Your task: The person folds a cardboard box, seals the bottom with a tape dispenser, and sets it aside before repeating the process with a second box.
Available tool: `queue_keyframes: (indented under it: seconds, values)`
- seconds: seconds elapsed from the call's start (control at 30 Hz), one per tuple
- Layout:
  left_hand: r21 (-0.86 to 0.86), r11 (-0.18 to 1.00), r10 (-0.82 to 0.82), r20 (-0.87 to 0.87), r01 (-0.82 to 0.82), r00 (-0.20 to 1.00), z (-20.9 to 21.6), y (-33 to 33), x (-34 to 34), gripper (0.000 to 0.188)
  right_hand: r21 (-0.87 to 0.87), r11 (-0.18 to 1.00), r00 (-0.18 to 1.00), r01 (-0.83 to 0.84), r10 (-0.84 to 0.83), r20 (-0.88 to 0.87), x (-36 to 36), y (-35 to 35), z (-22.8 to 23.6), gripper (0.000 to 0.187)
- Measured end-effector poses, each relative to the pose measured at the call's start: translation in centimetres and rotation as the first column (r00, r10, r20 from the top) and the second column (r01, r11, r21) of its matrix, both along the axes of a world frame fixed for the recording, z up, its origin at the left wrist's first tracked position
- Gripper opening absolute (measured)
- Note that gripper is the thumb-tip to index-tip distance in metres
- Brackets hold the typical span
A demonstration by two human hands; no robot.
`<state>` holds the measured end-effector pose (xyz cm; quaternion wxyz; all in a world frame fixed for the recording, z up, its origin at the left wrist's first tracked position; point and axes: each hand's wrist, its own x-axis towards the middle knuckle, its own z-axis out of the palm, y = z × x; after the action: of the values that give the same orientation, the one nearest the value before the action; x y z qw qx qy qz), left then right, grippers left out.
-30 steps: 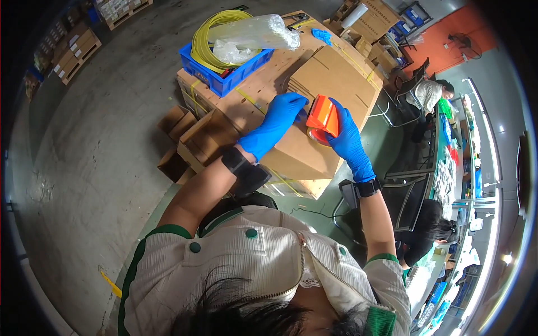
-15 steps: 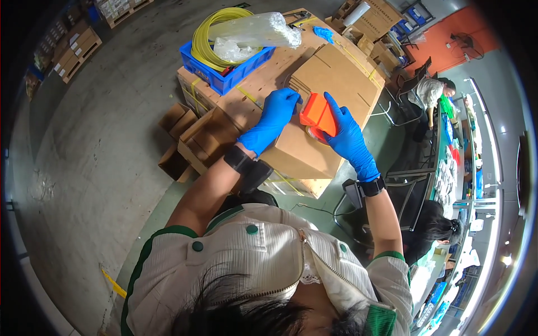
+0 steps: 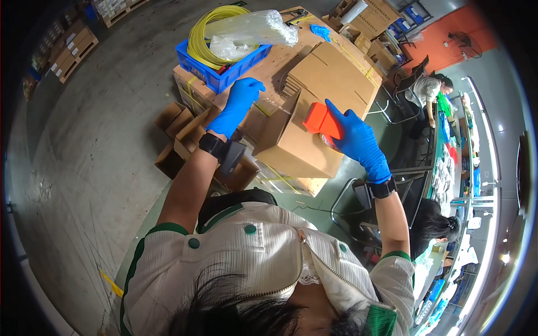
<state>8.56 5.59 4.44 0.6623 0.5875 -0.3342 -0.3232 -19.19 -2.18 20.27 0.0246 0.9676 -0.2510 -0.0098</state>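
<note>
- Right hand [image 3: 360, 139] holds the orange dispenser [image 3: 324, 120] at the carton [image 3: 297, 143]; contact unconfirmed.
- Left hand [image 3: 240, 102]: fingers narrow, grip cannot be told.
- Carton stands formed; left end appears open.
- Far cardboard stack [image 3: 335, 74] lies flat, unfolded.

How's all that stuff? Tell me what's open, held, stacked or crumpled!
Left hand: gloved, seemingly empty
Right hand: gloved, gripping
Orange tape dispenser: held
Cardboard box: left side open
Cardboard sheets: flat, stacked
Blue bin: open, filled
Yellow coil: wound
Blue glove-like thing: crumpled
</note>
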Motion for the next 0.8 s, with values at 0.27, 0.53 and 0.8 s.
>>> queue_keyframes:
  seconds: [0.27, 0.53, 0.8]
  values:
    - [0.030, 0.999, 0.018, 0.010, -0.019, 1.000, -0.5, 1.4, -0.2, 0.016, -0.064, 0.996, 0.991, -0.068, 0.060, -0.124, 2.0, -0.6, -0.6, 0.075]
    - [-0.072, 0.995, 0.070, 0.038, -0.068, 0.997, -0.8, 1.2, 0.2, 0.016, -0.075, 0.997, 0.967, -0.025, 0.005, -0.255, 4.3, -0.6, -0.9, 0.068]
    - [-0.075, 0.995, 0.064, 0.003, -0.064, 0.998, -1.9, 1.0, 0.1, 0.016, -0.016, 0.997, 0.945, -0.081, 0.072, -0.318, 5.2, -2.1, -0.4, 0.068]
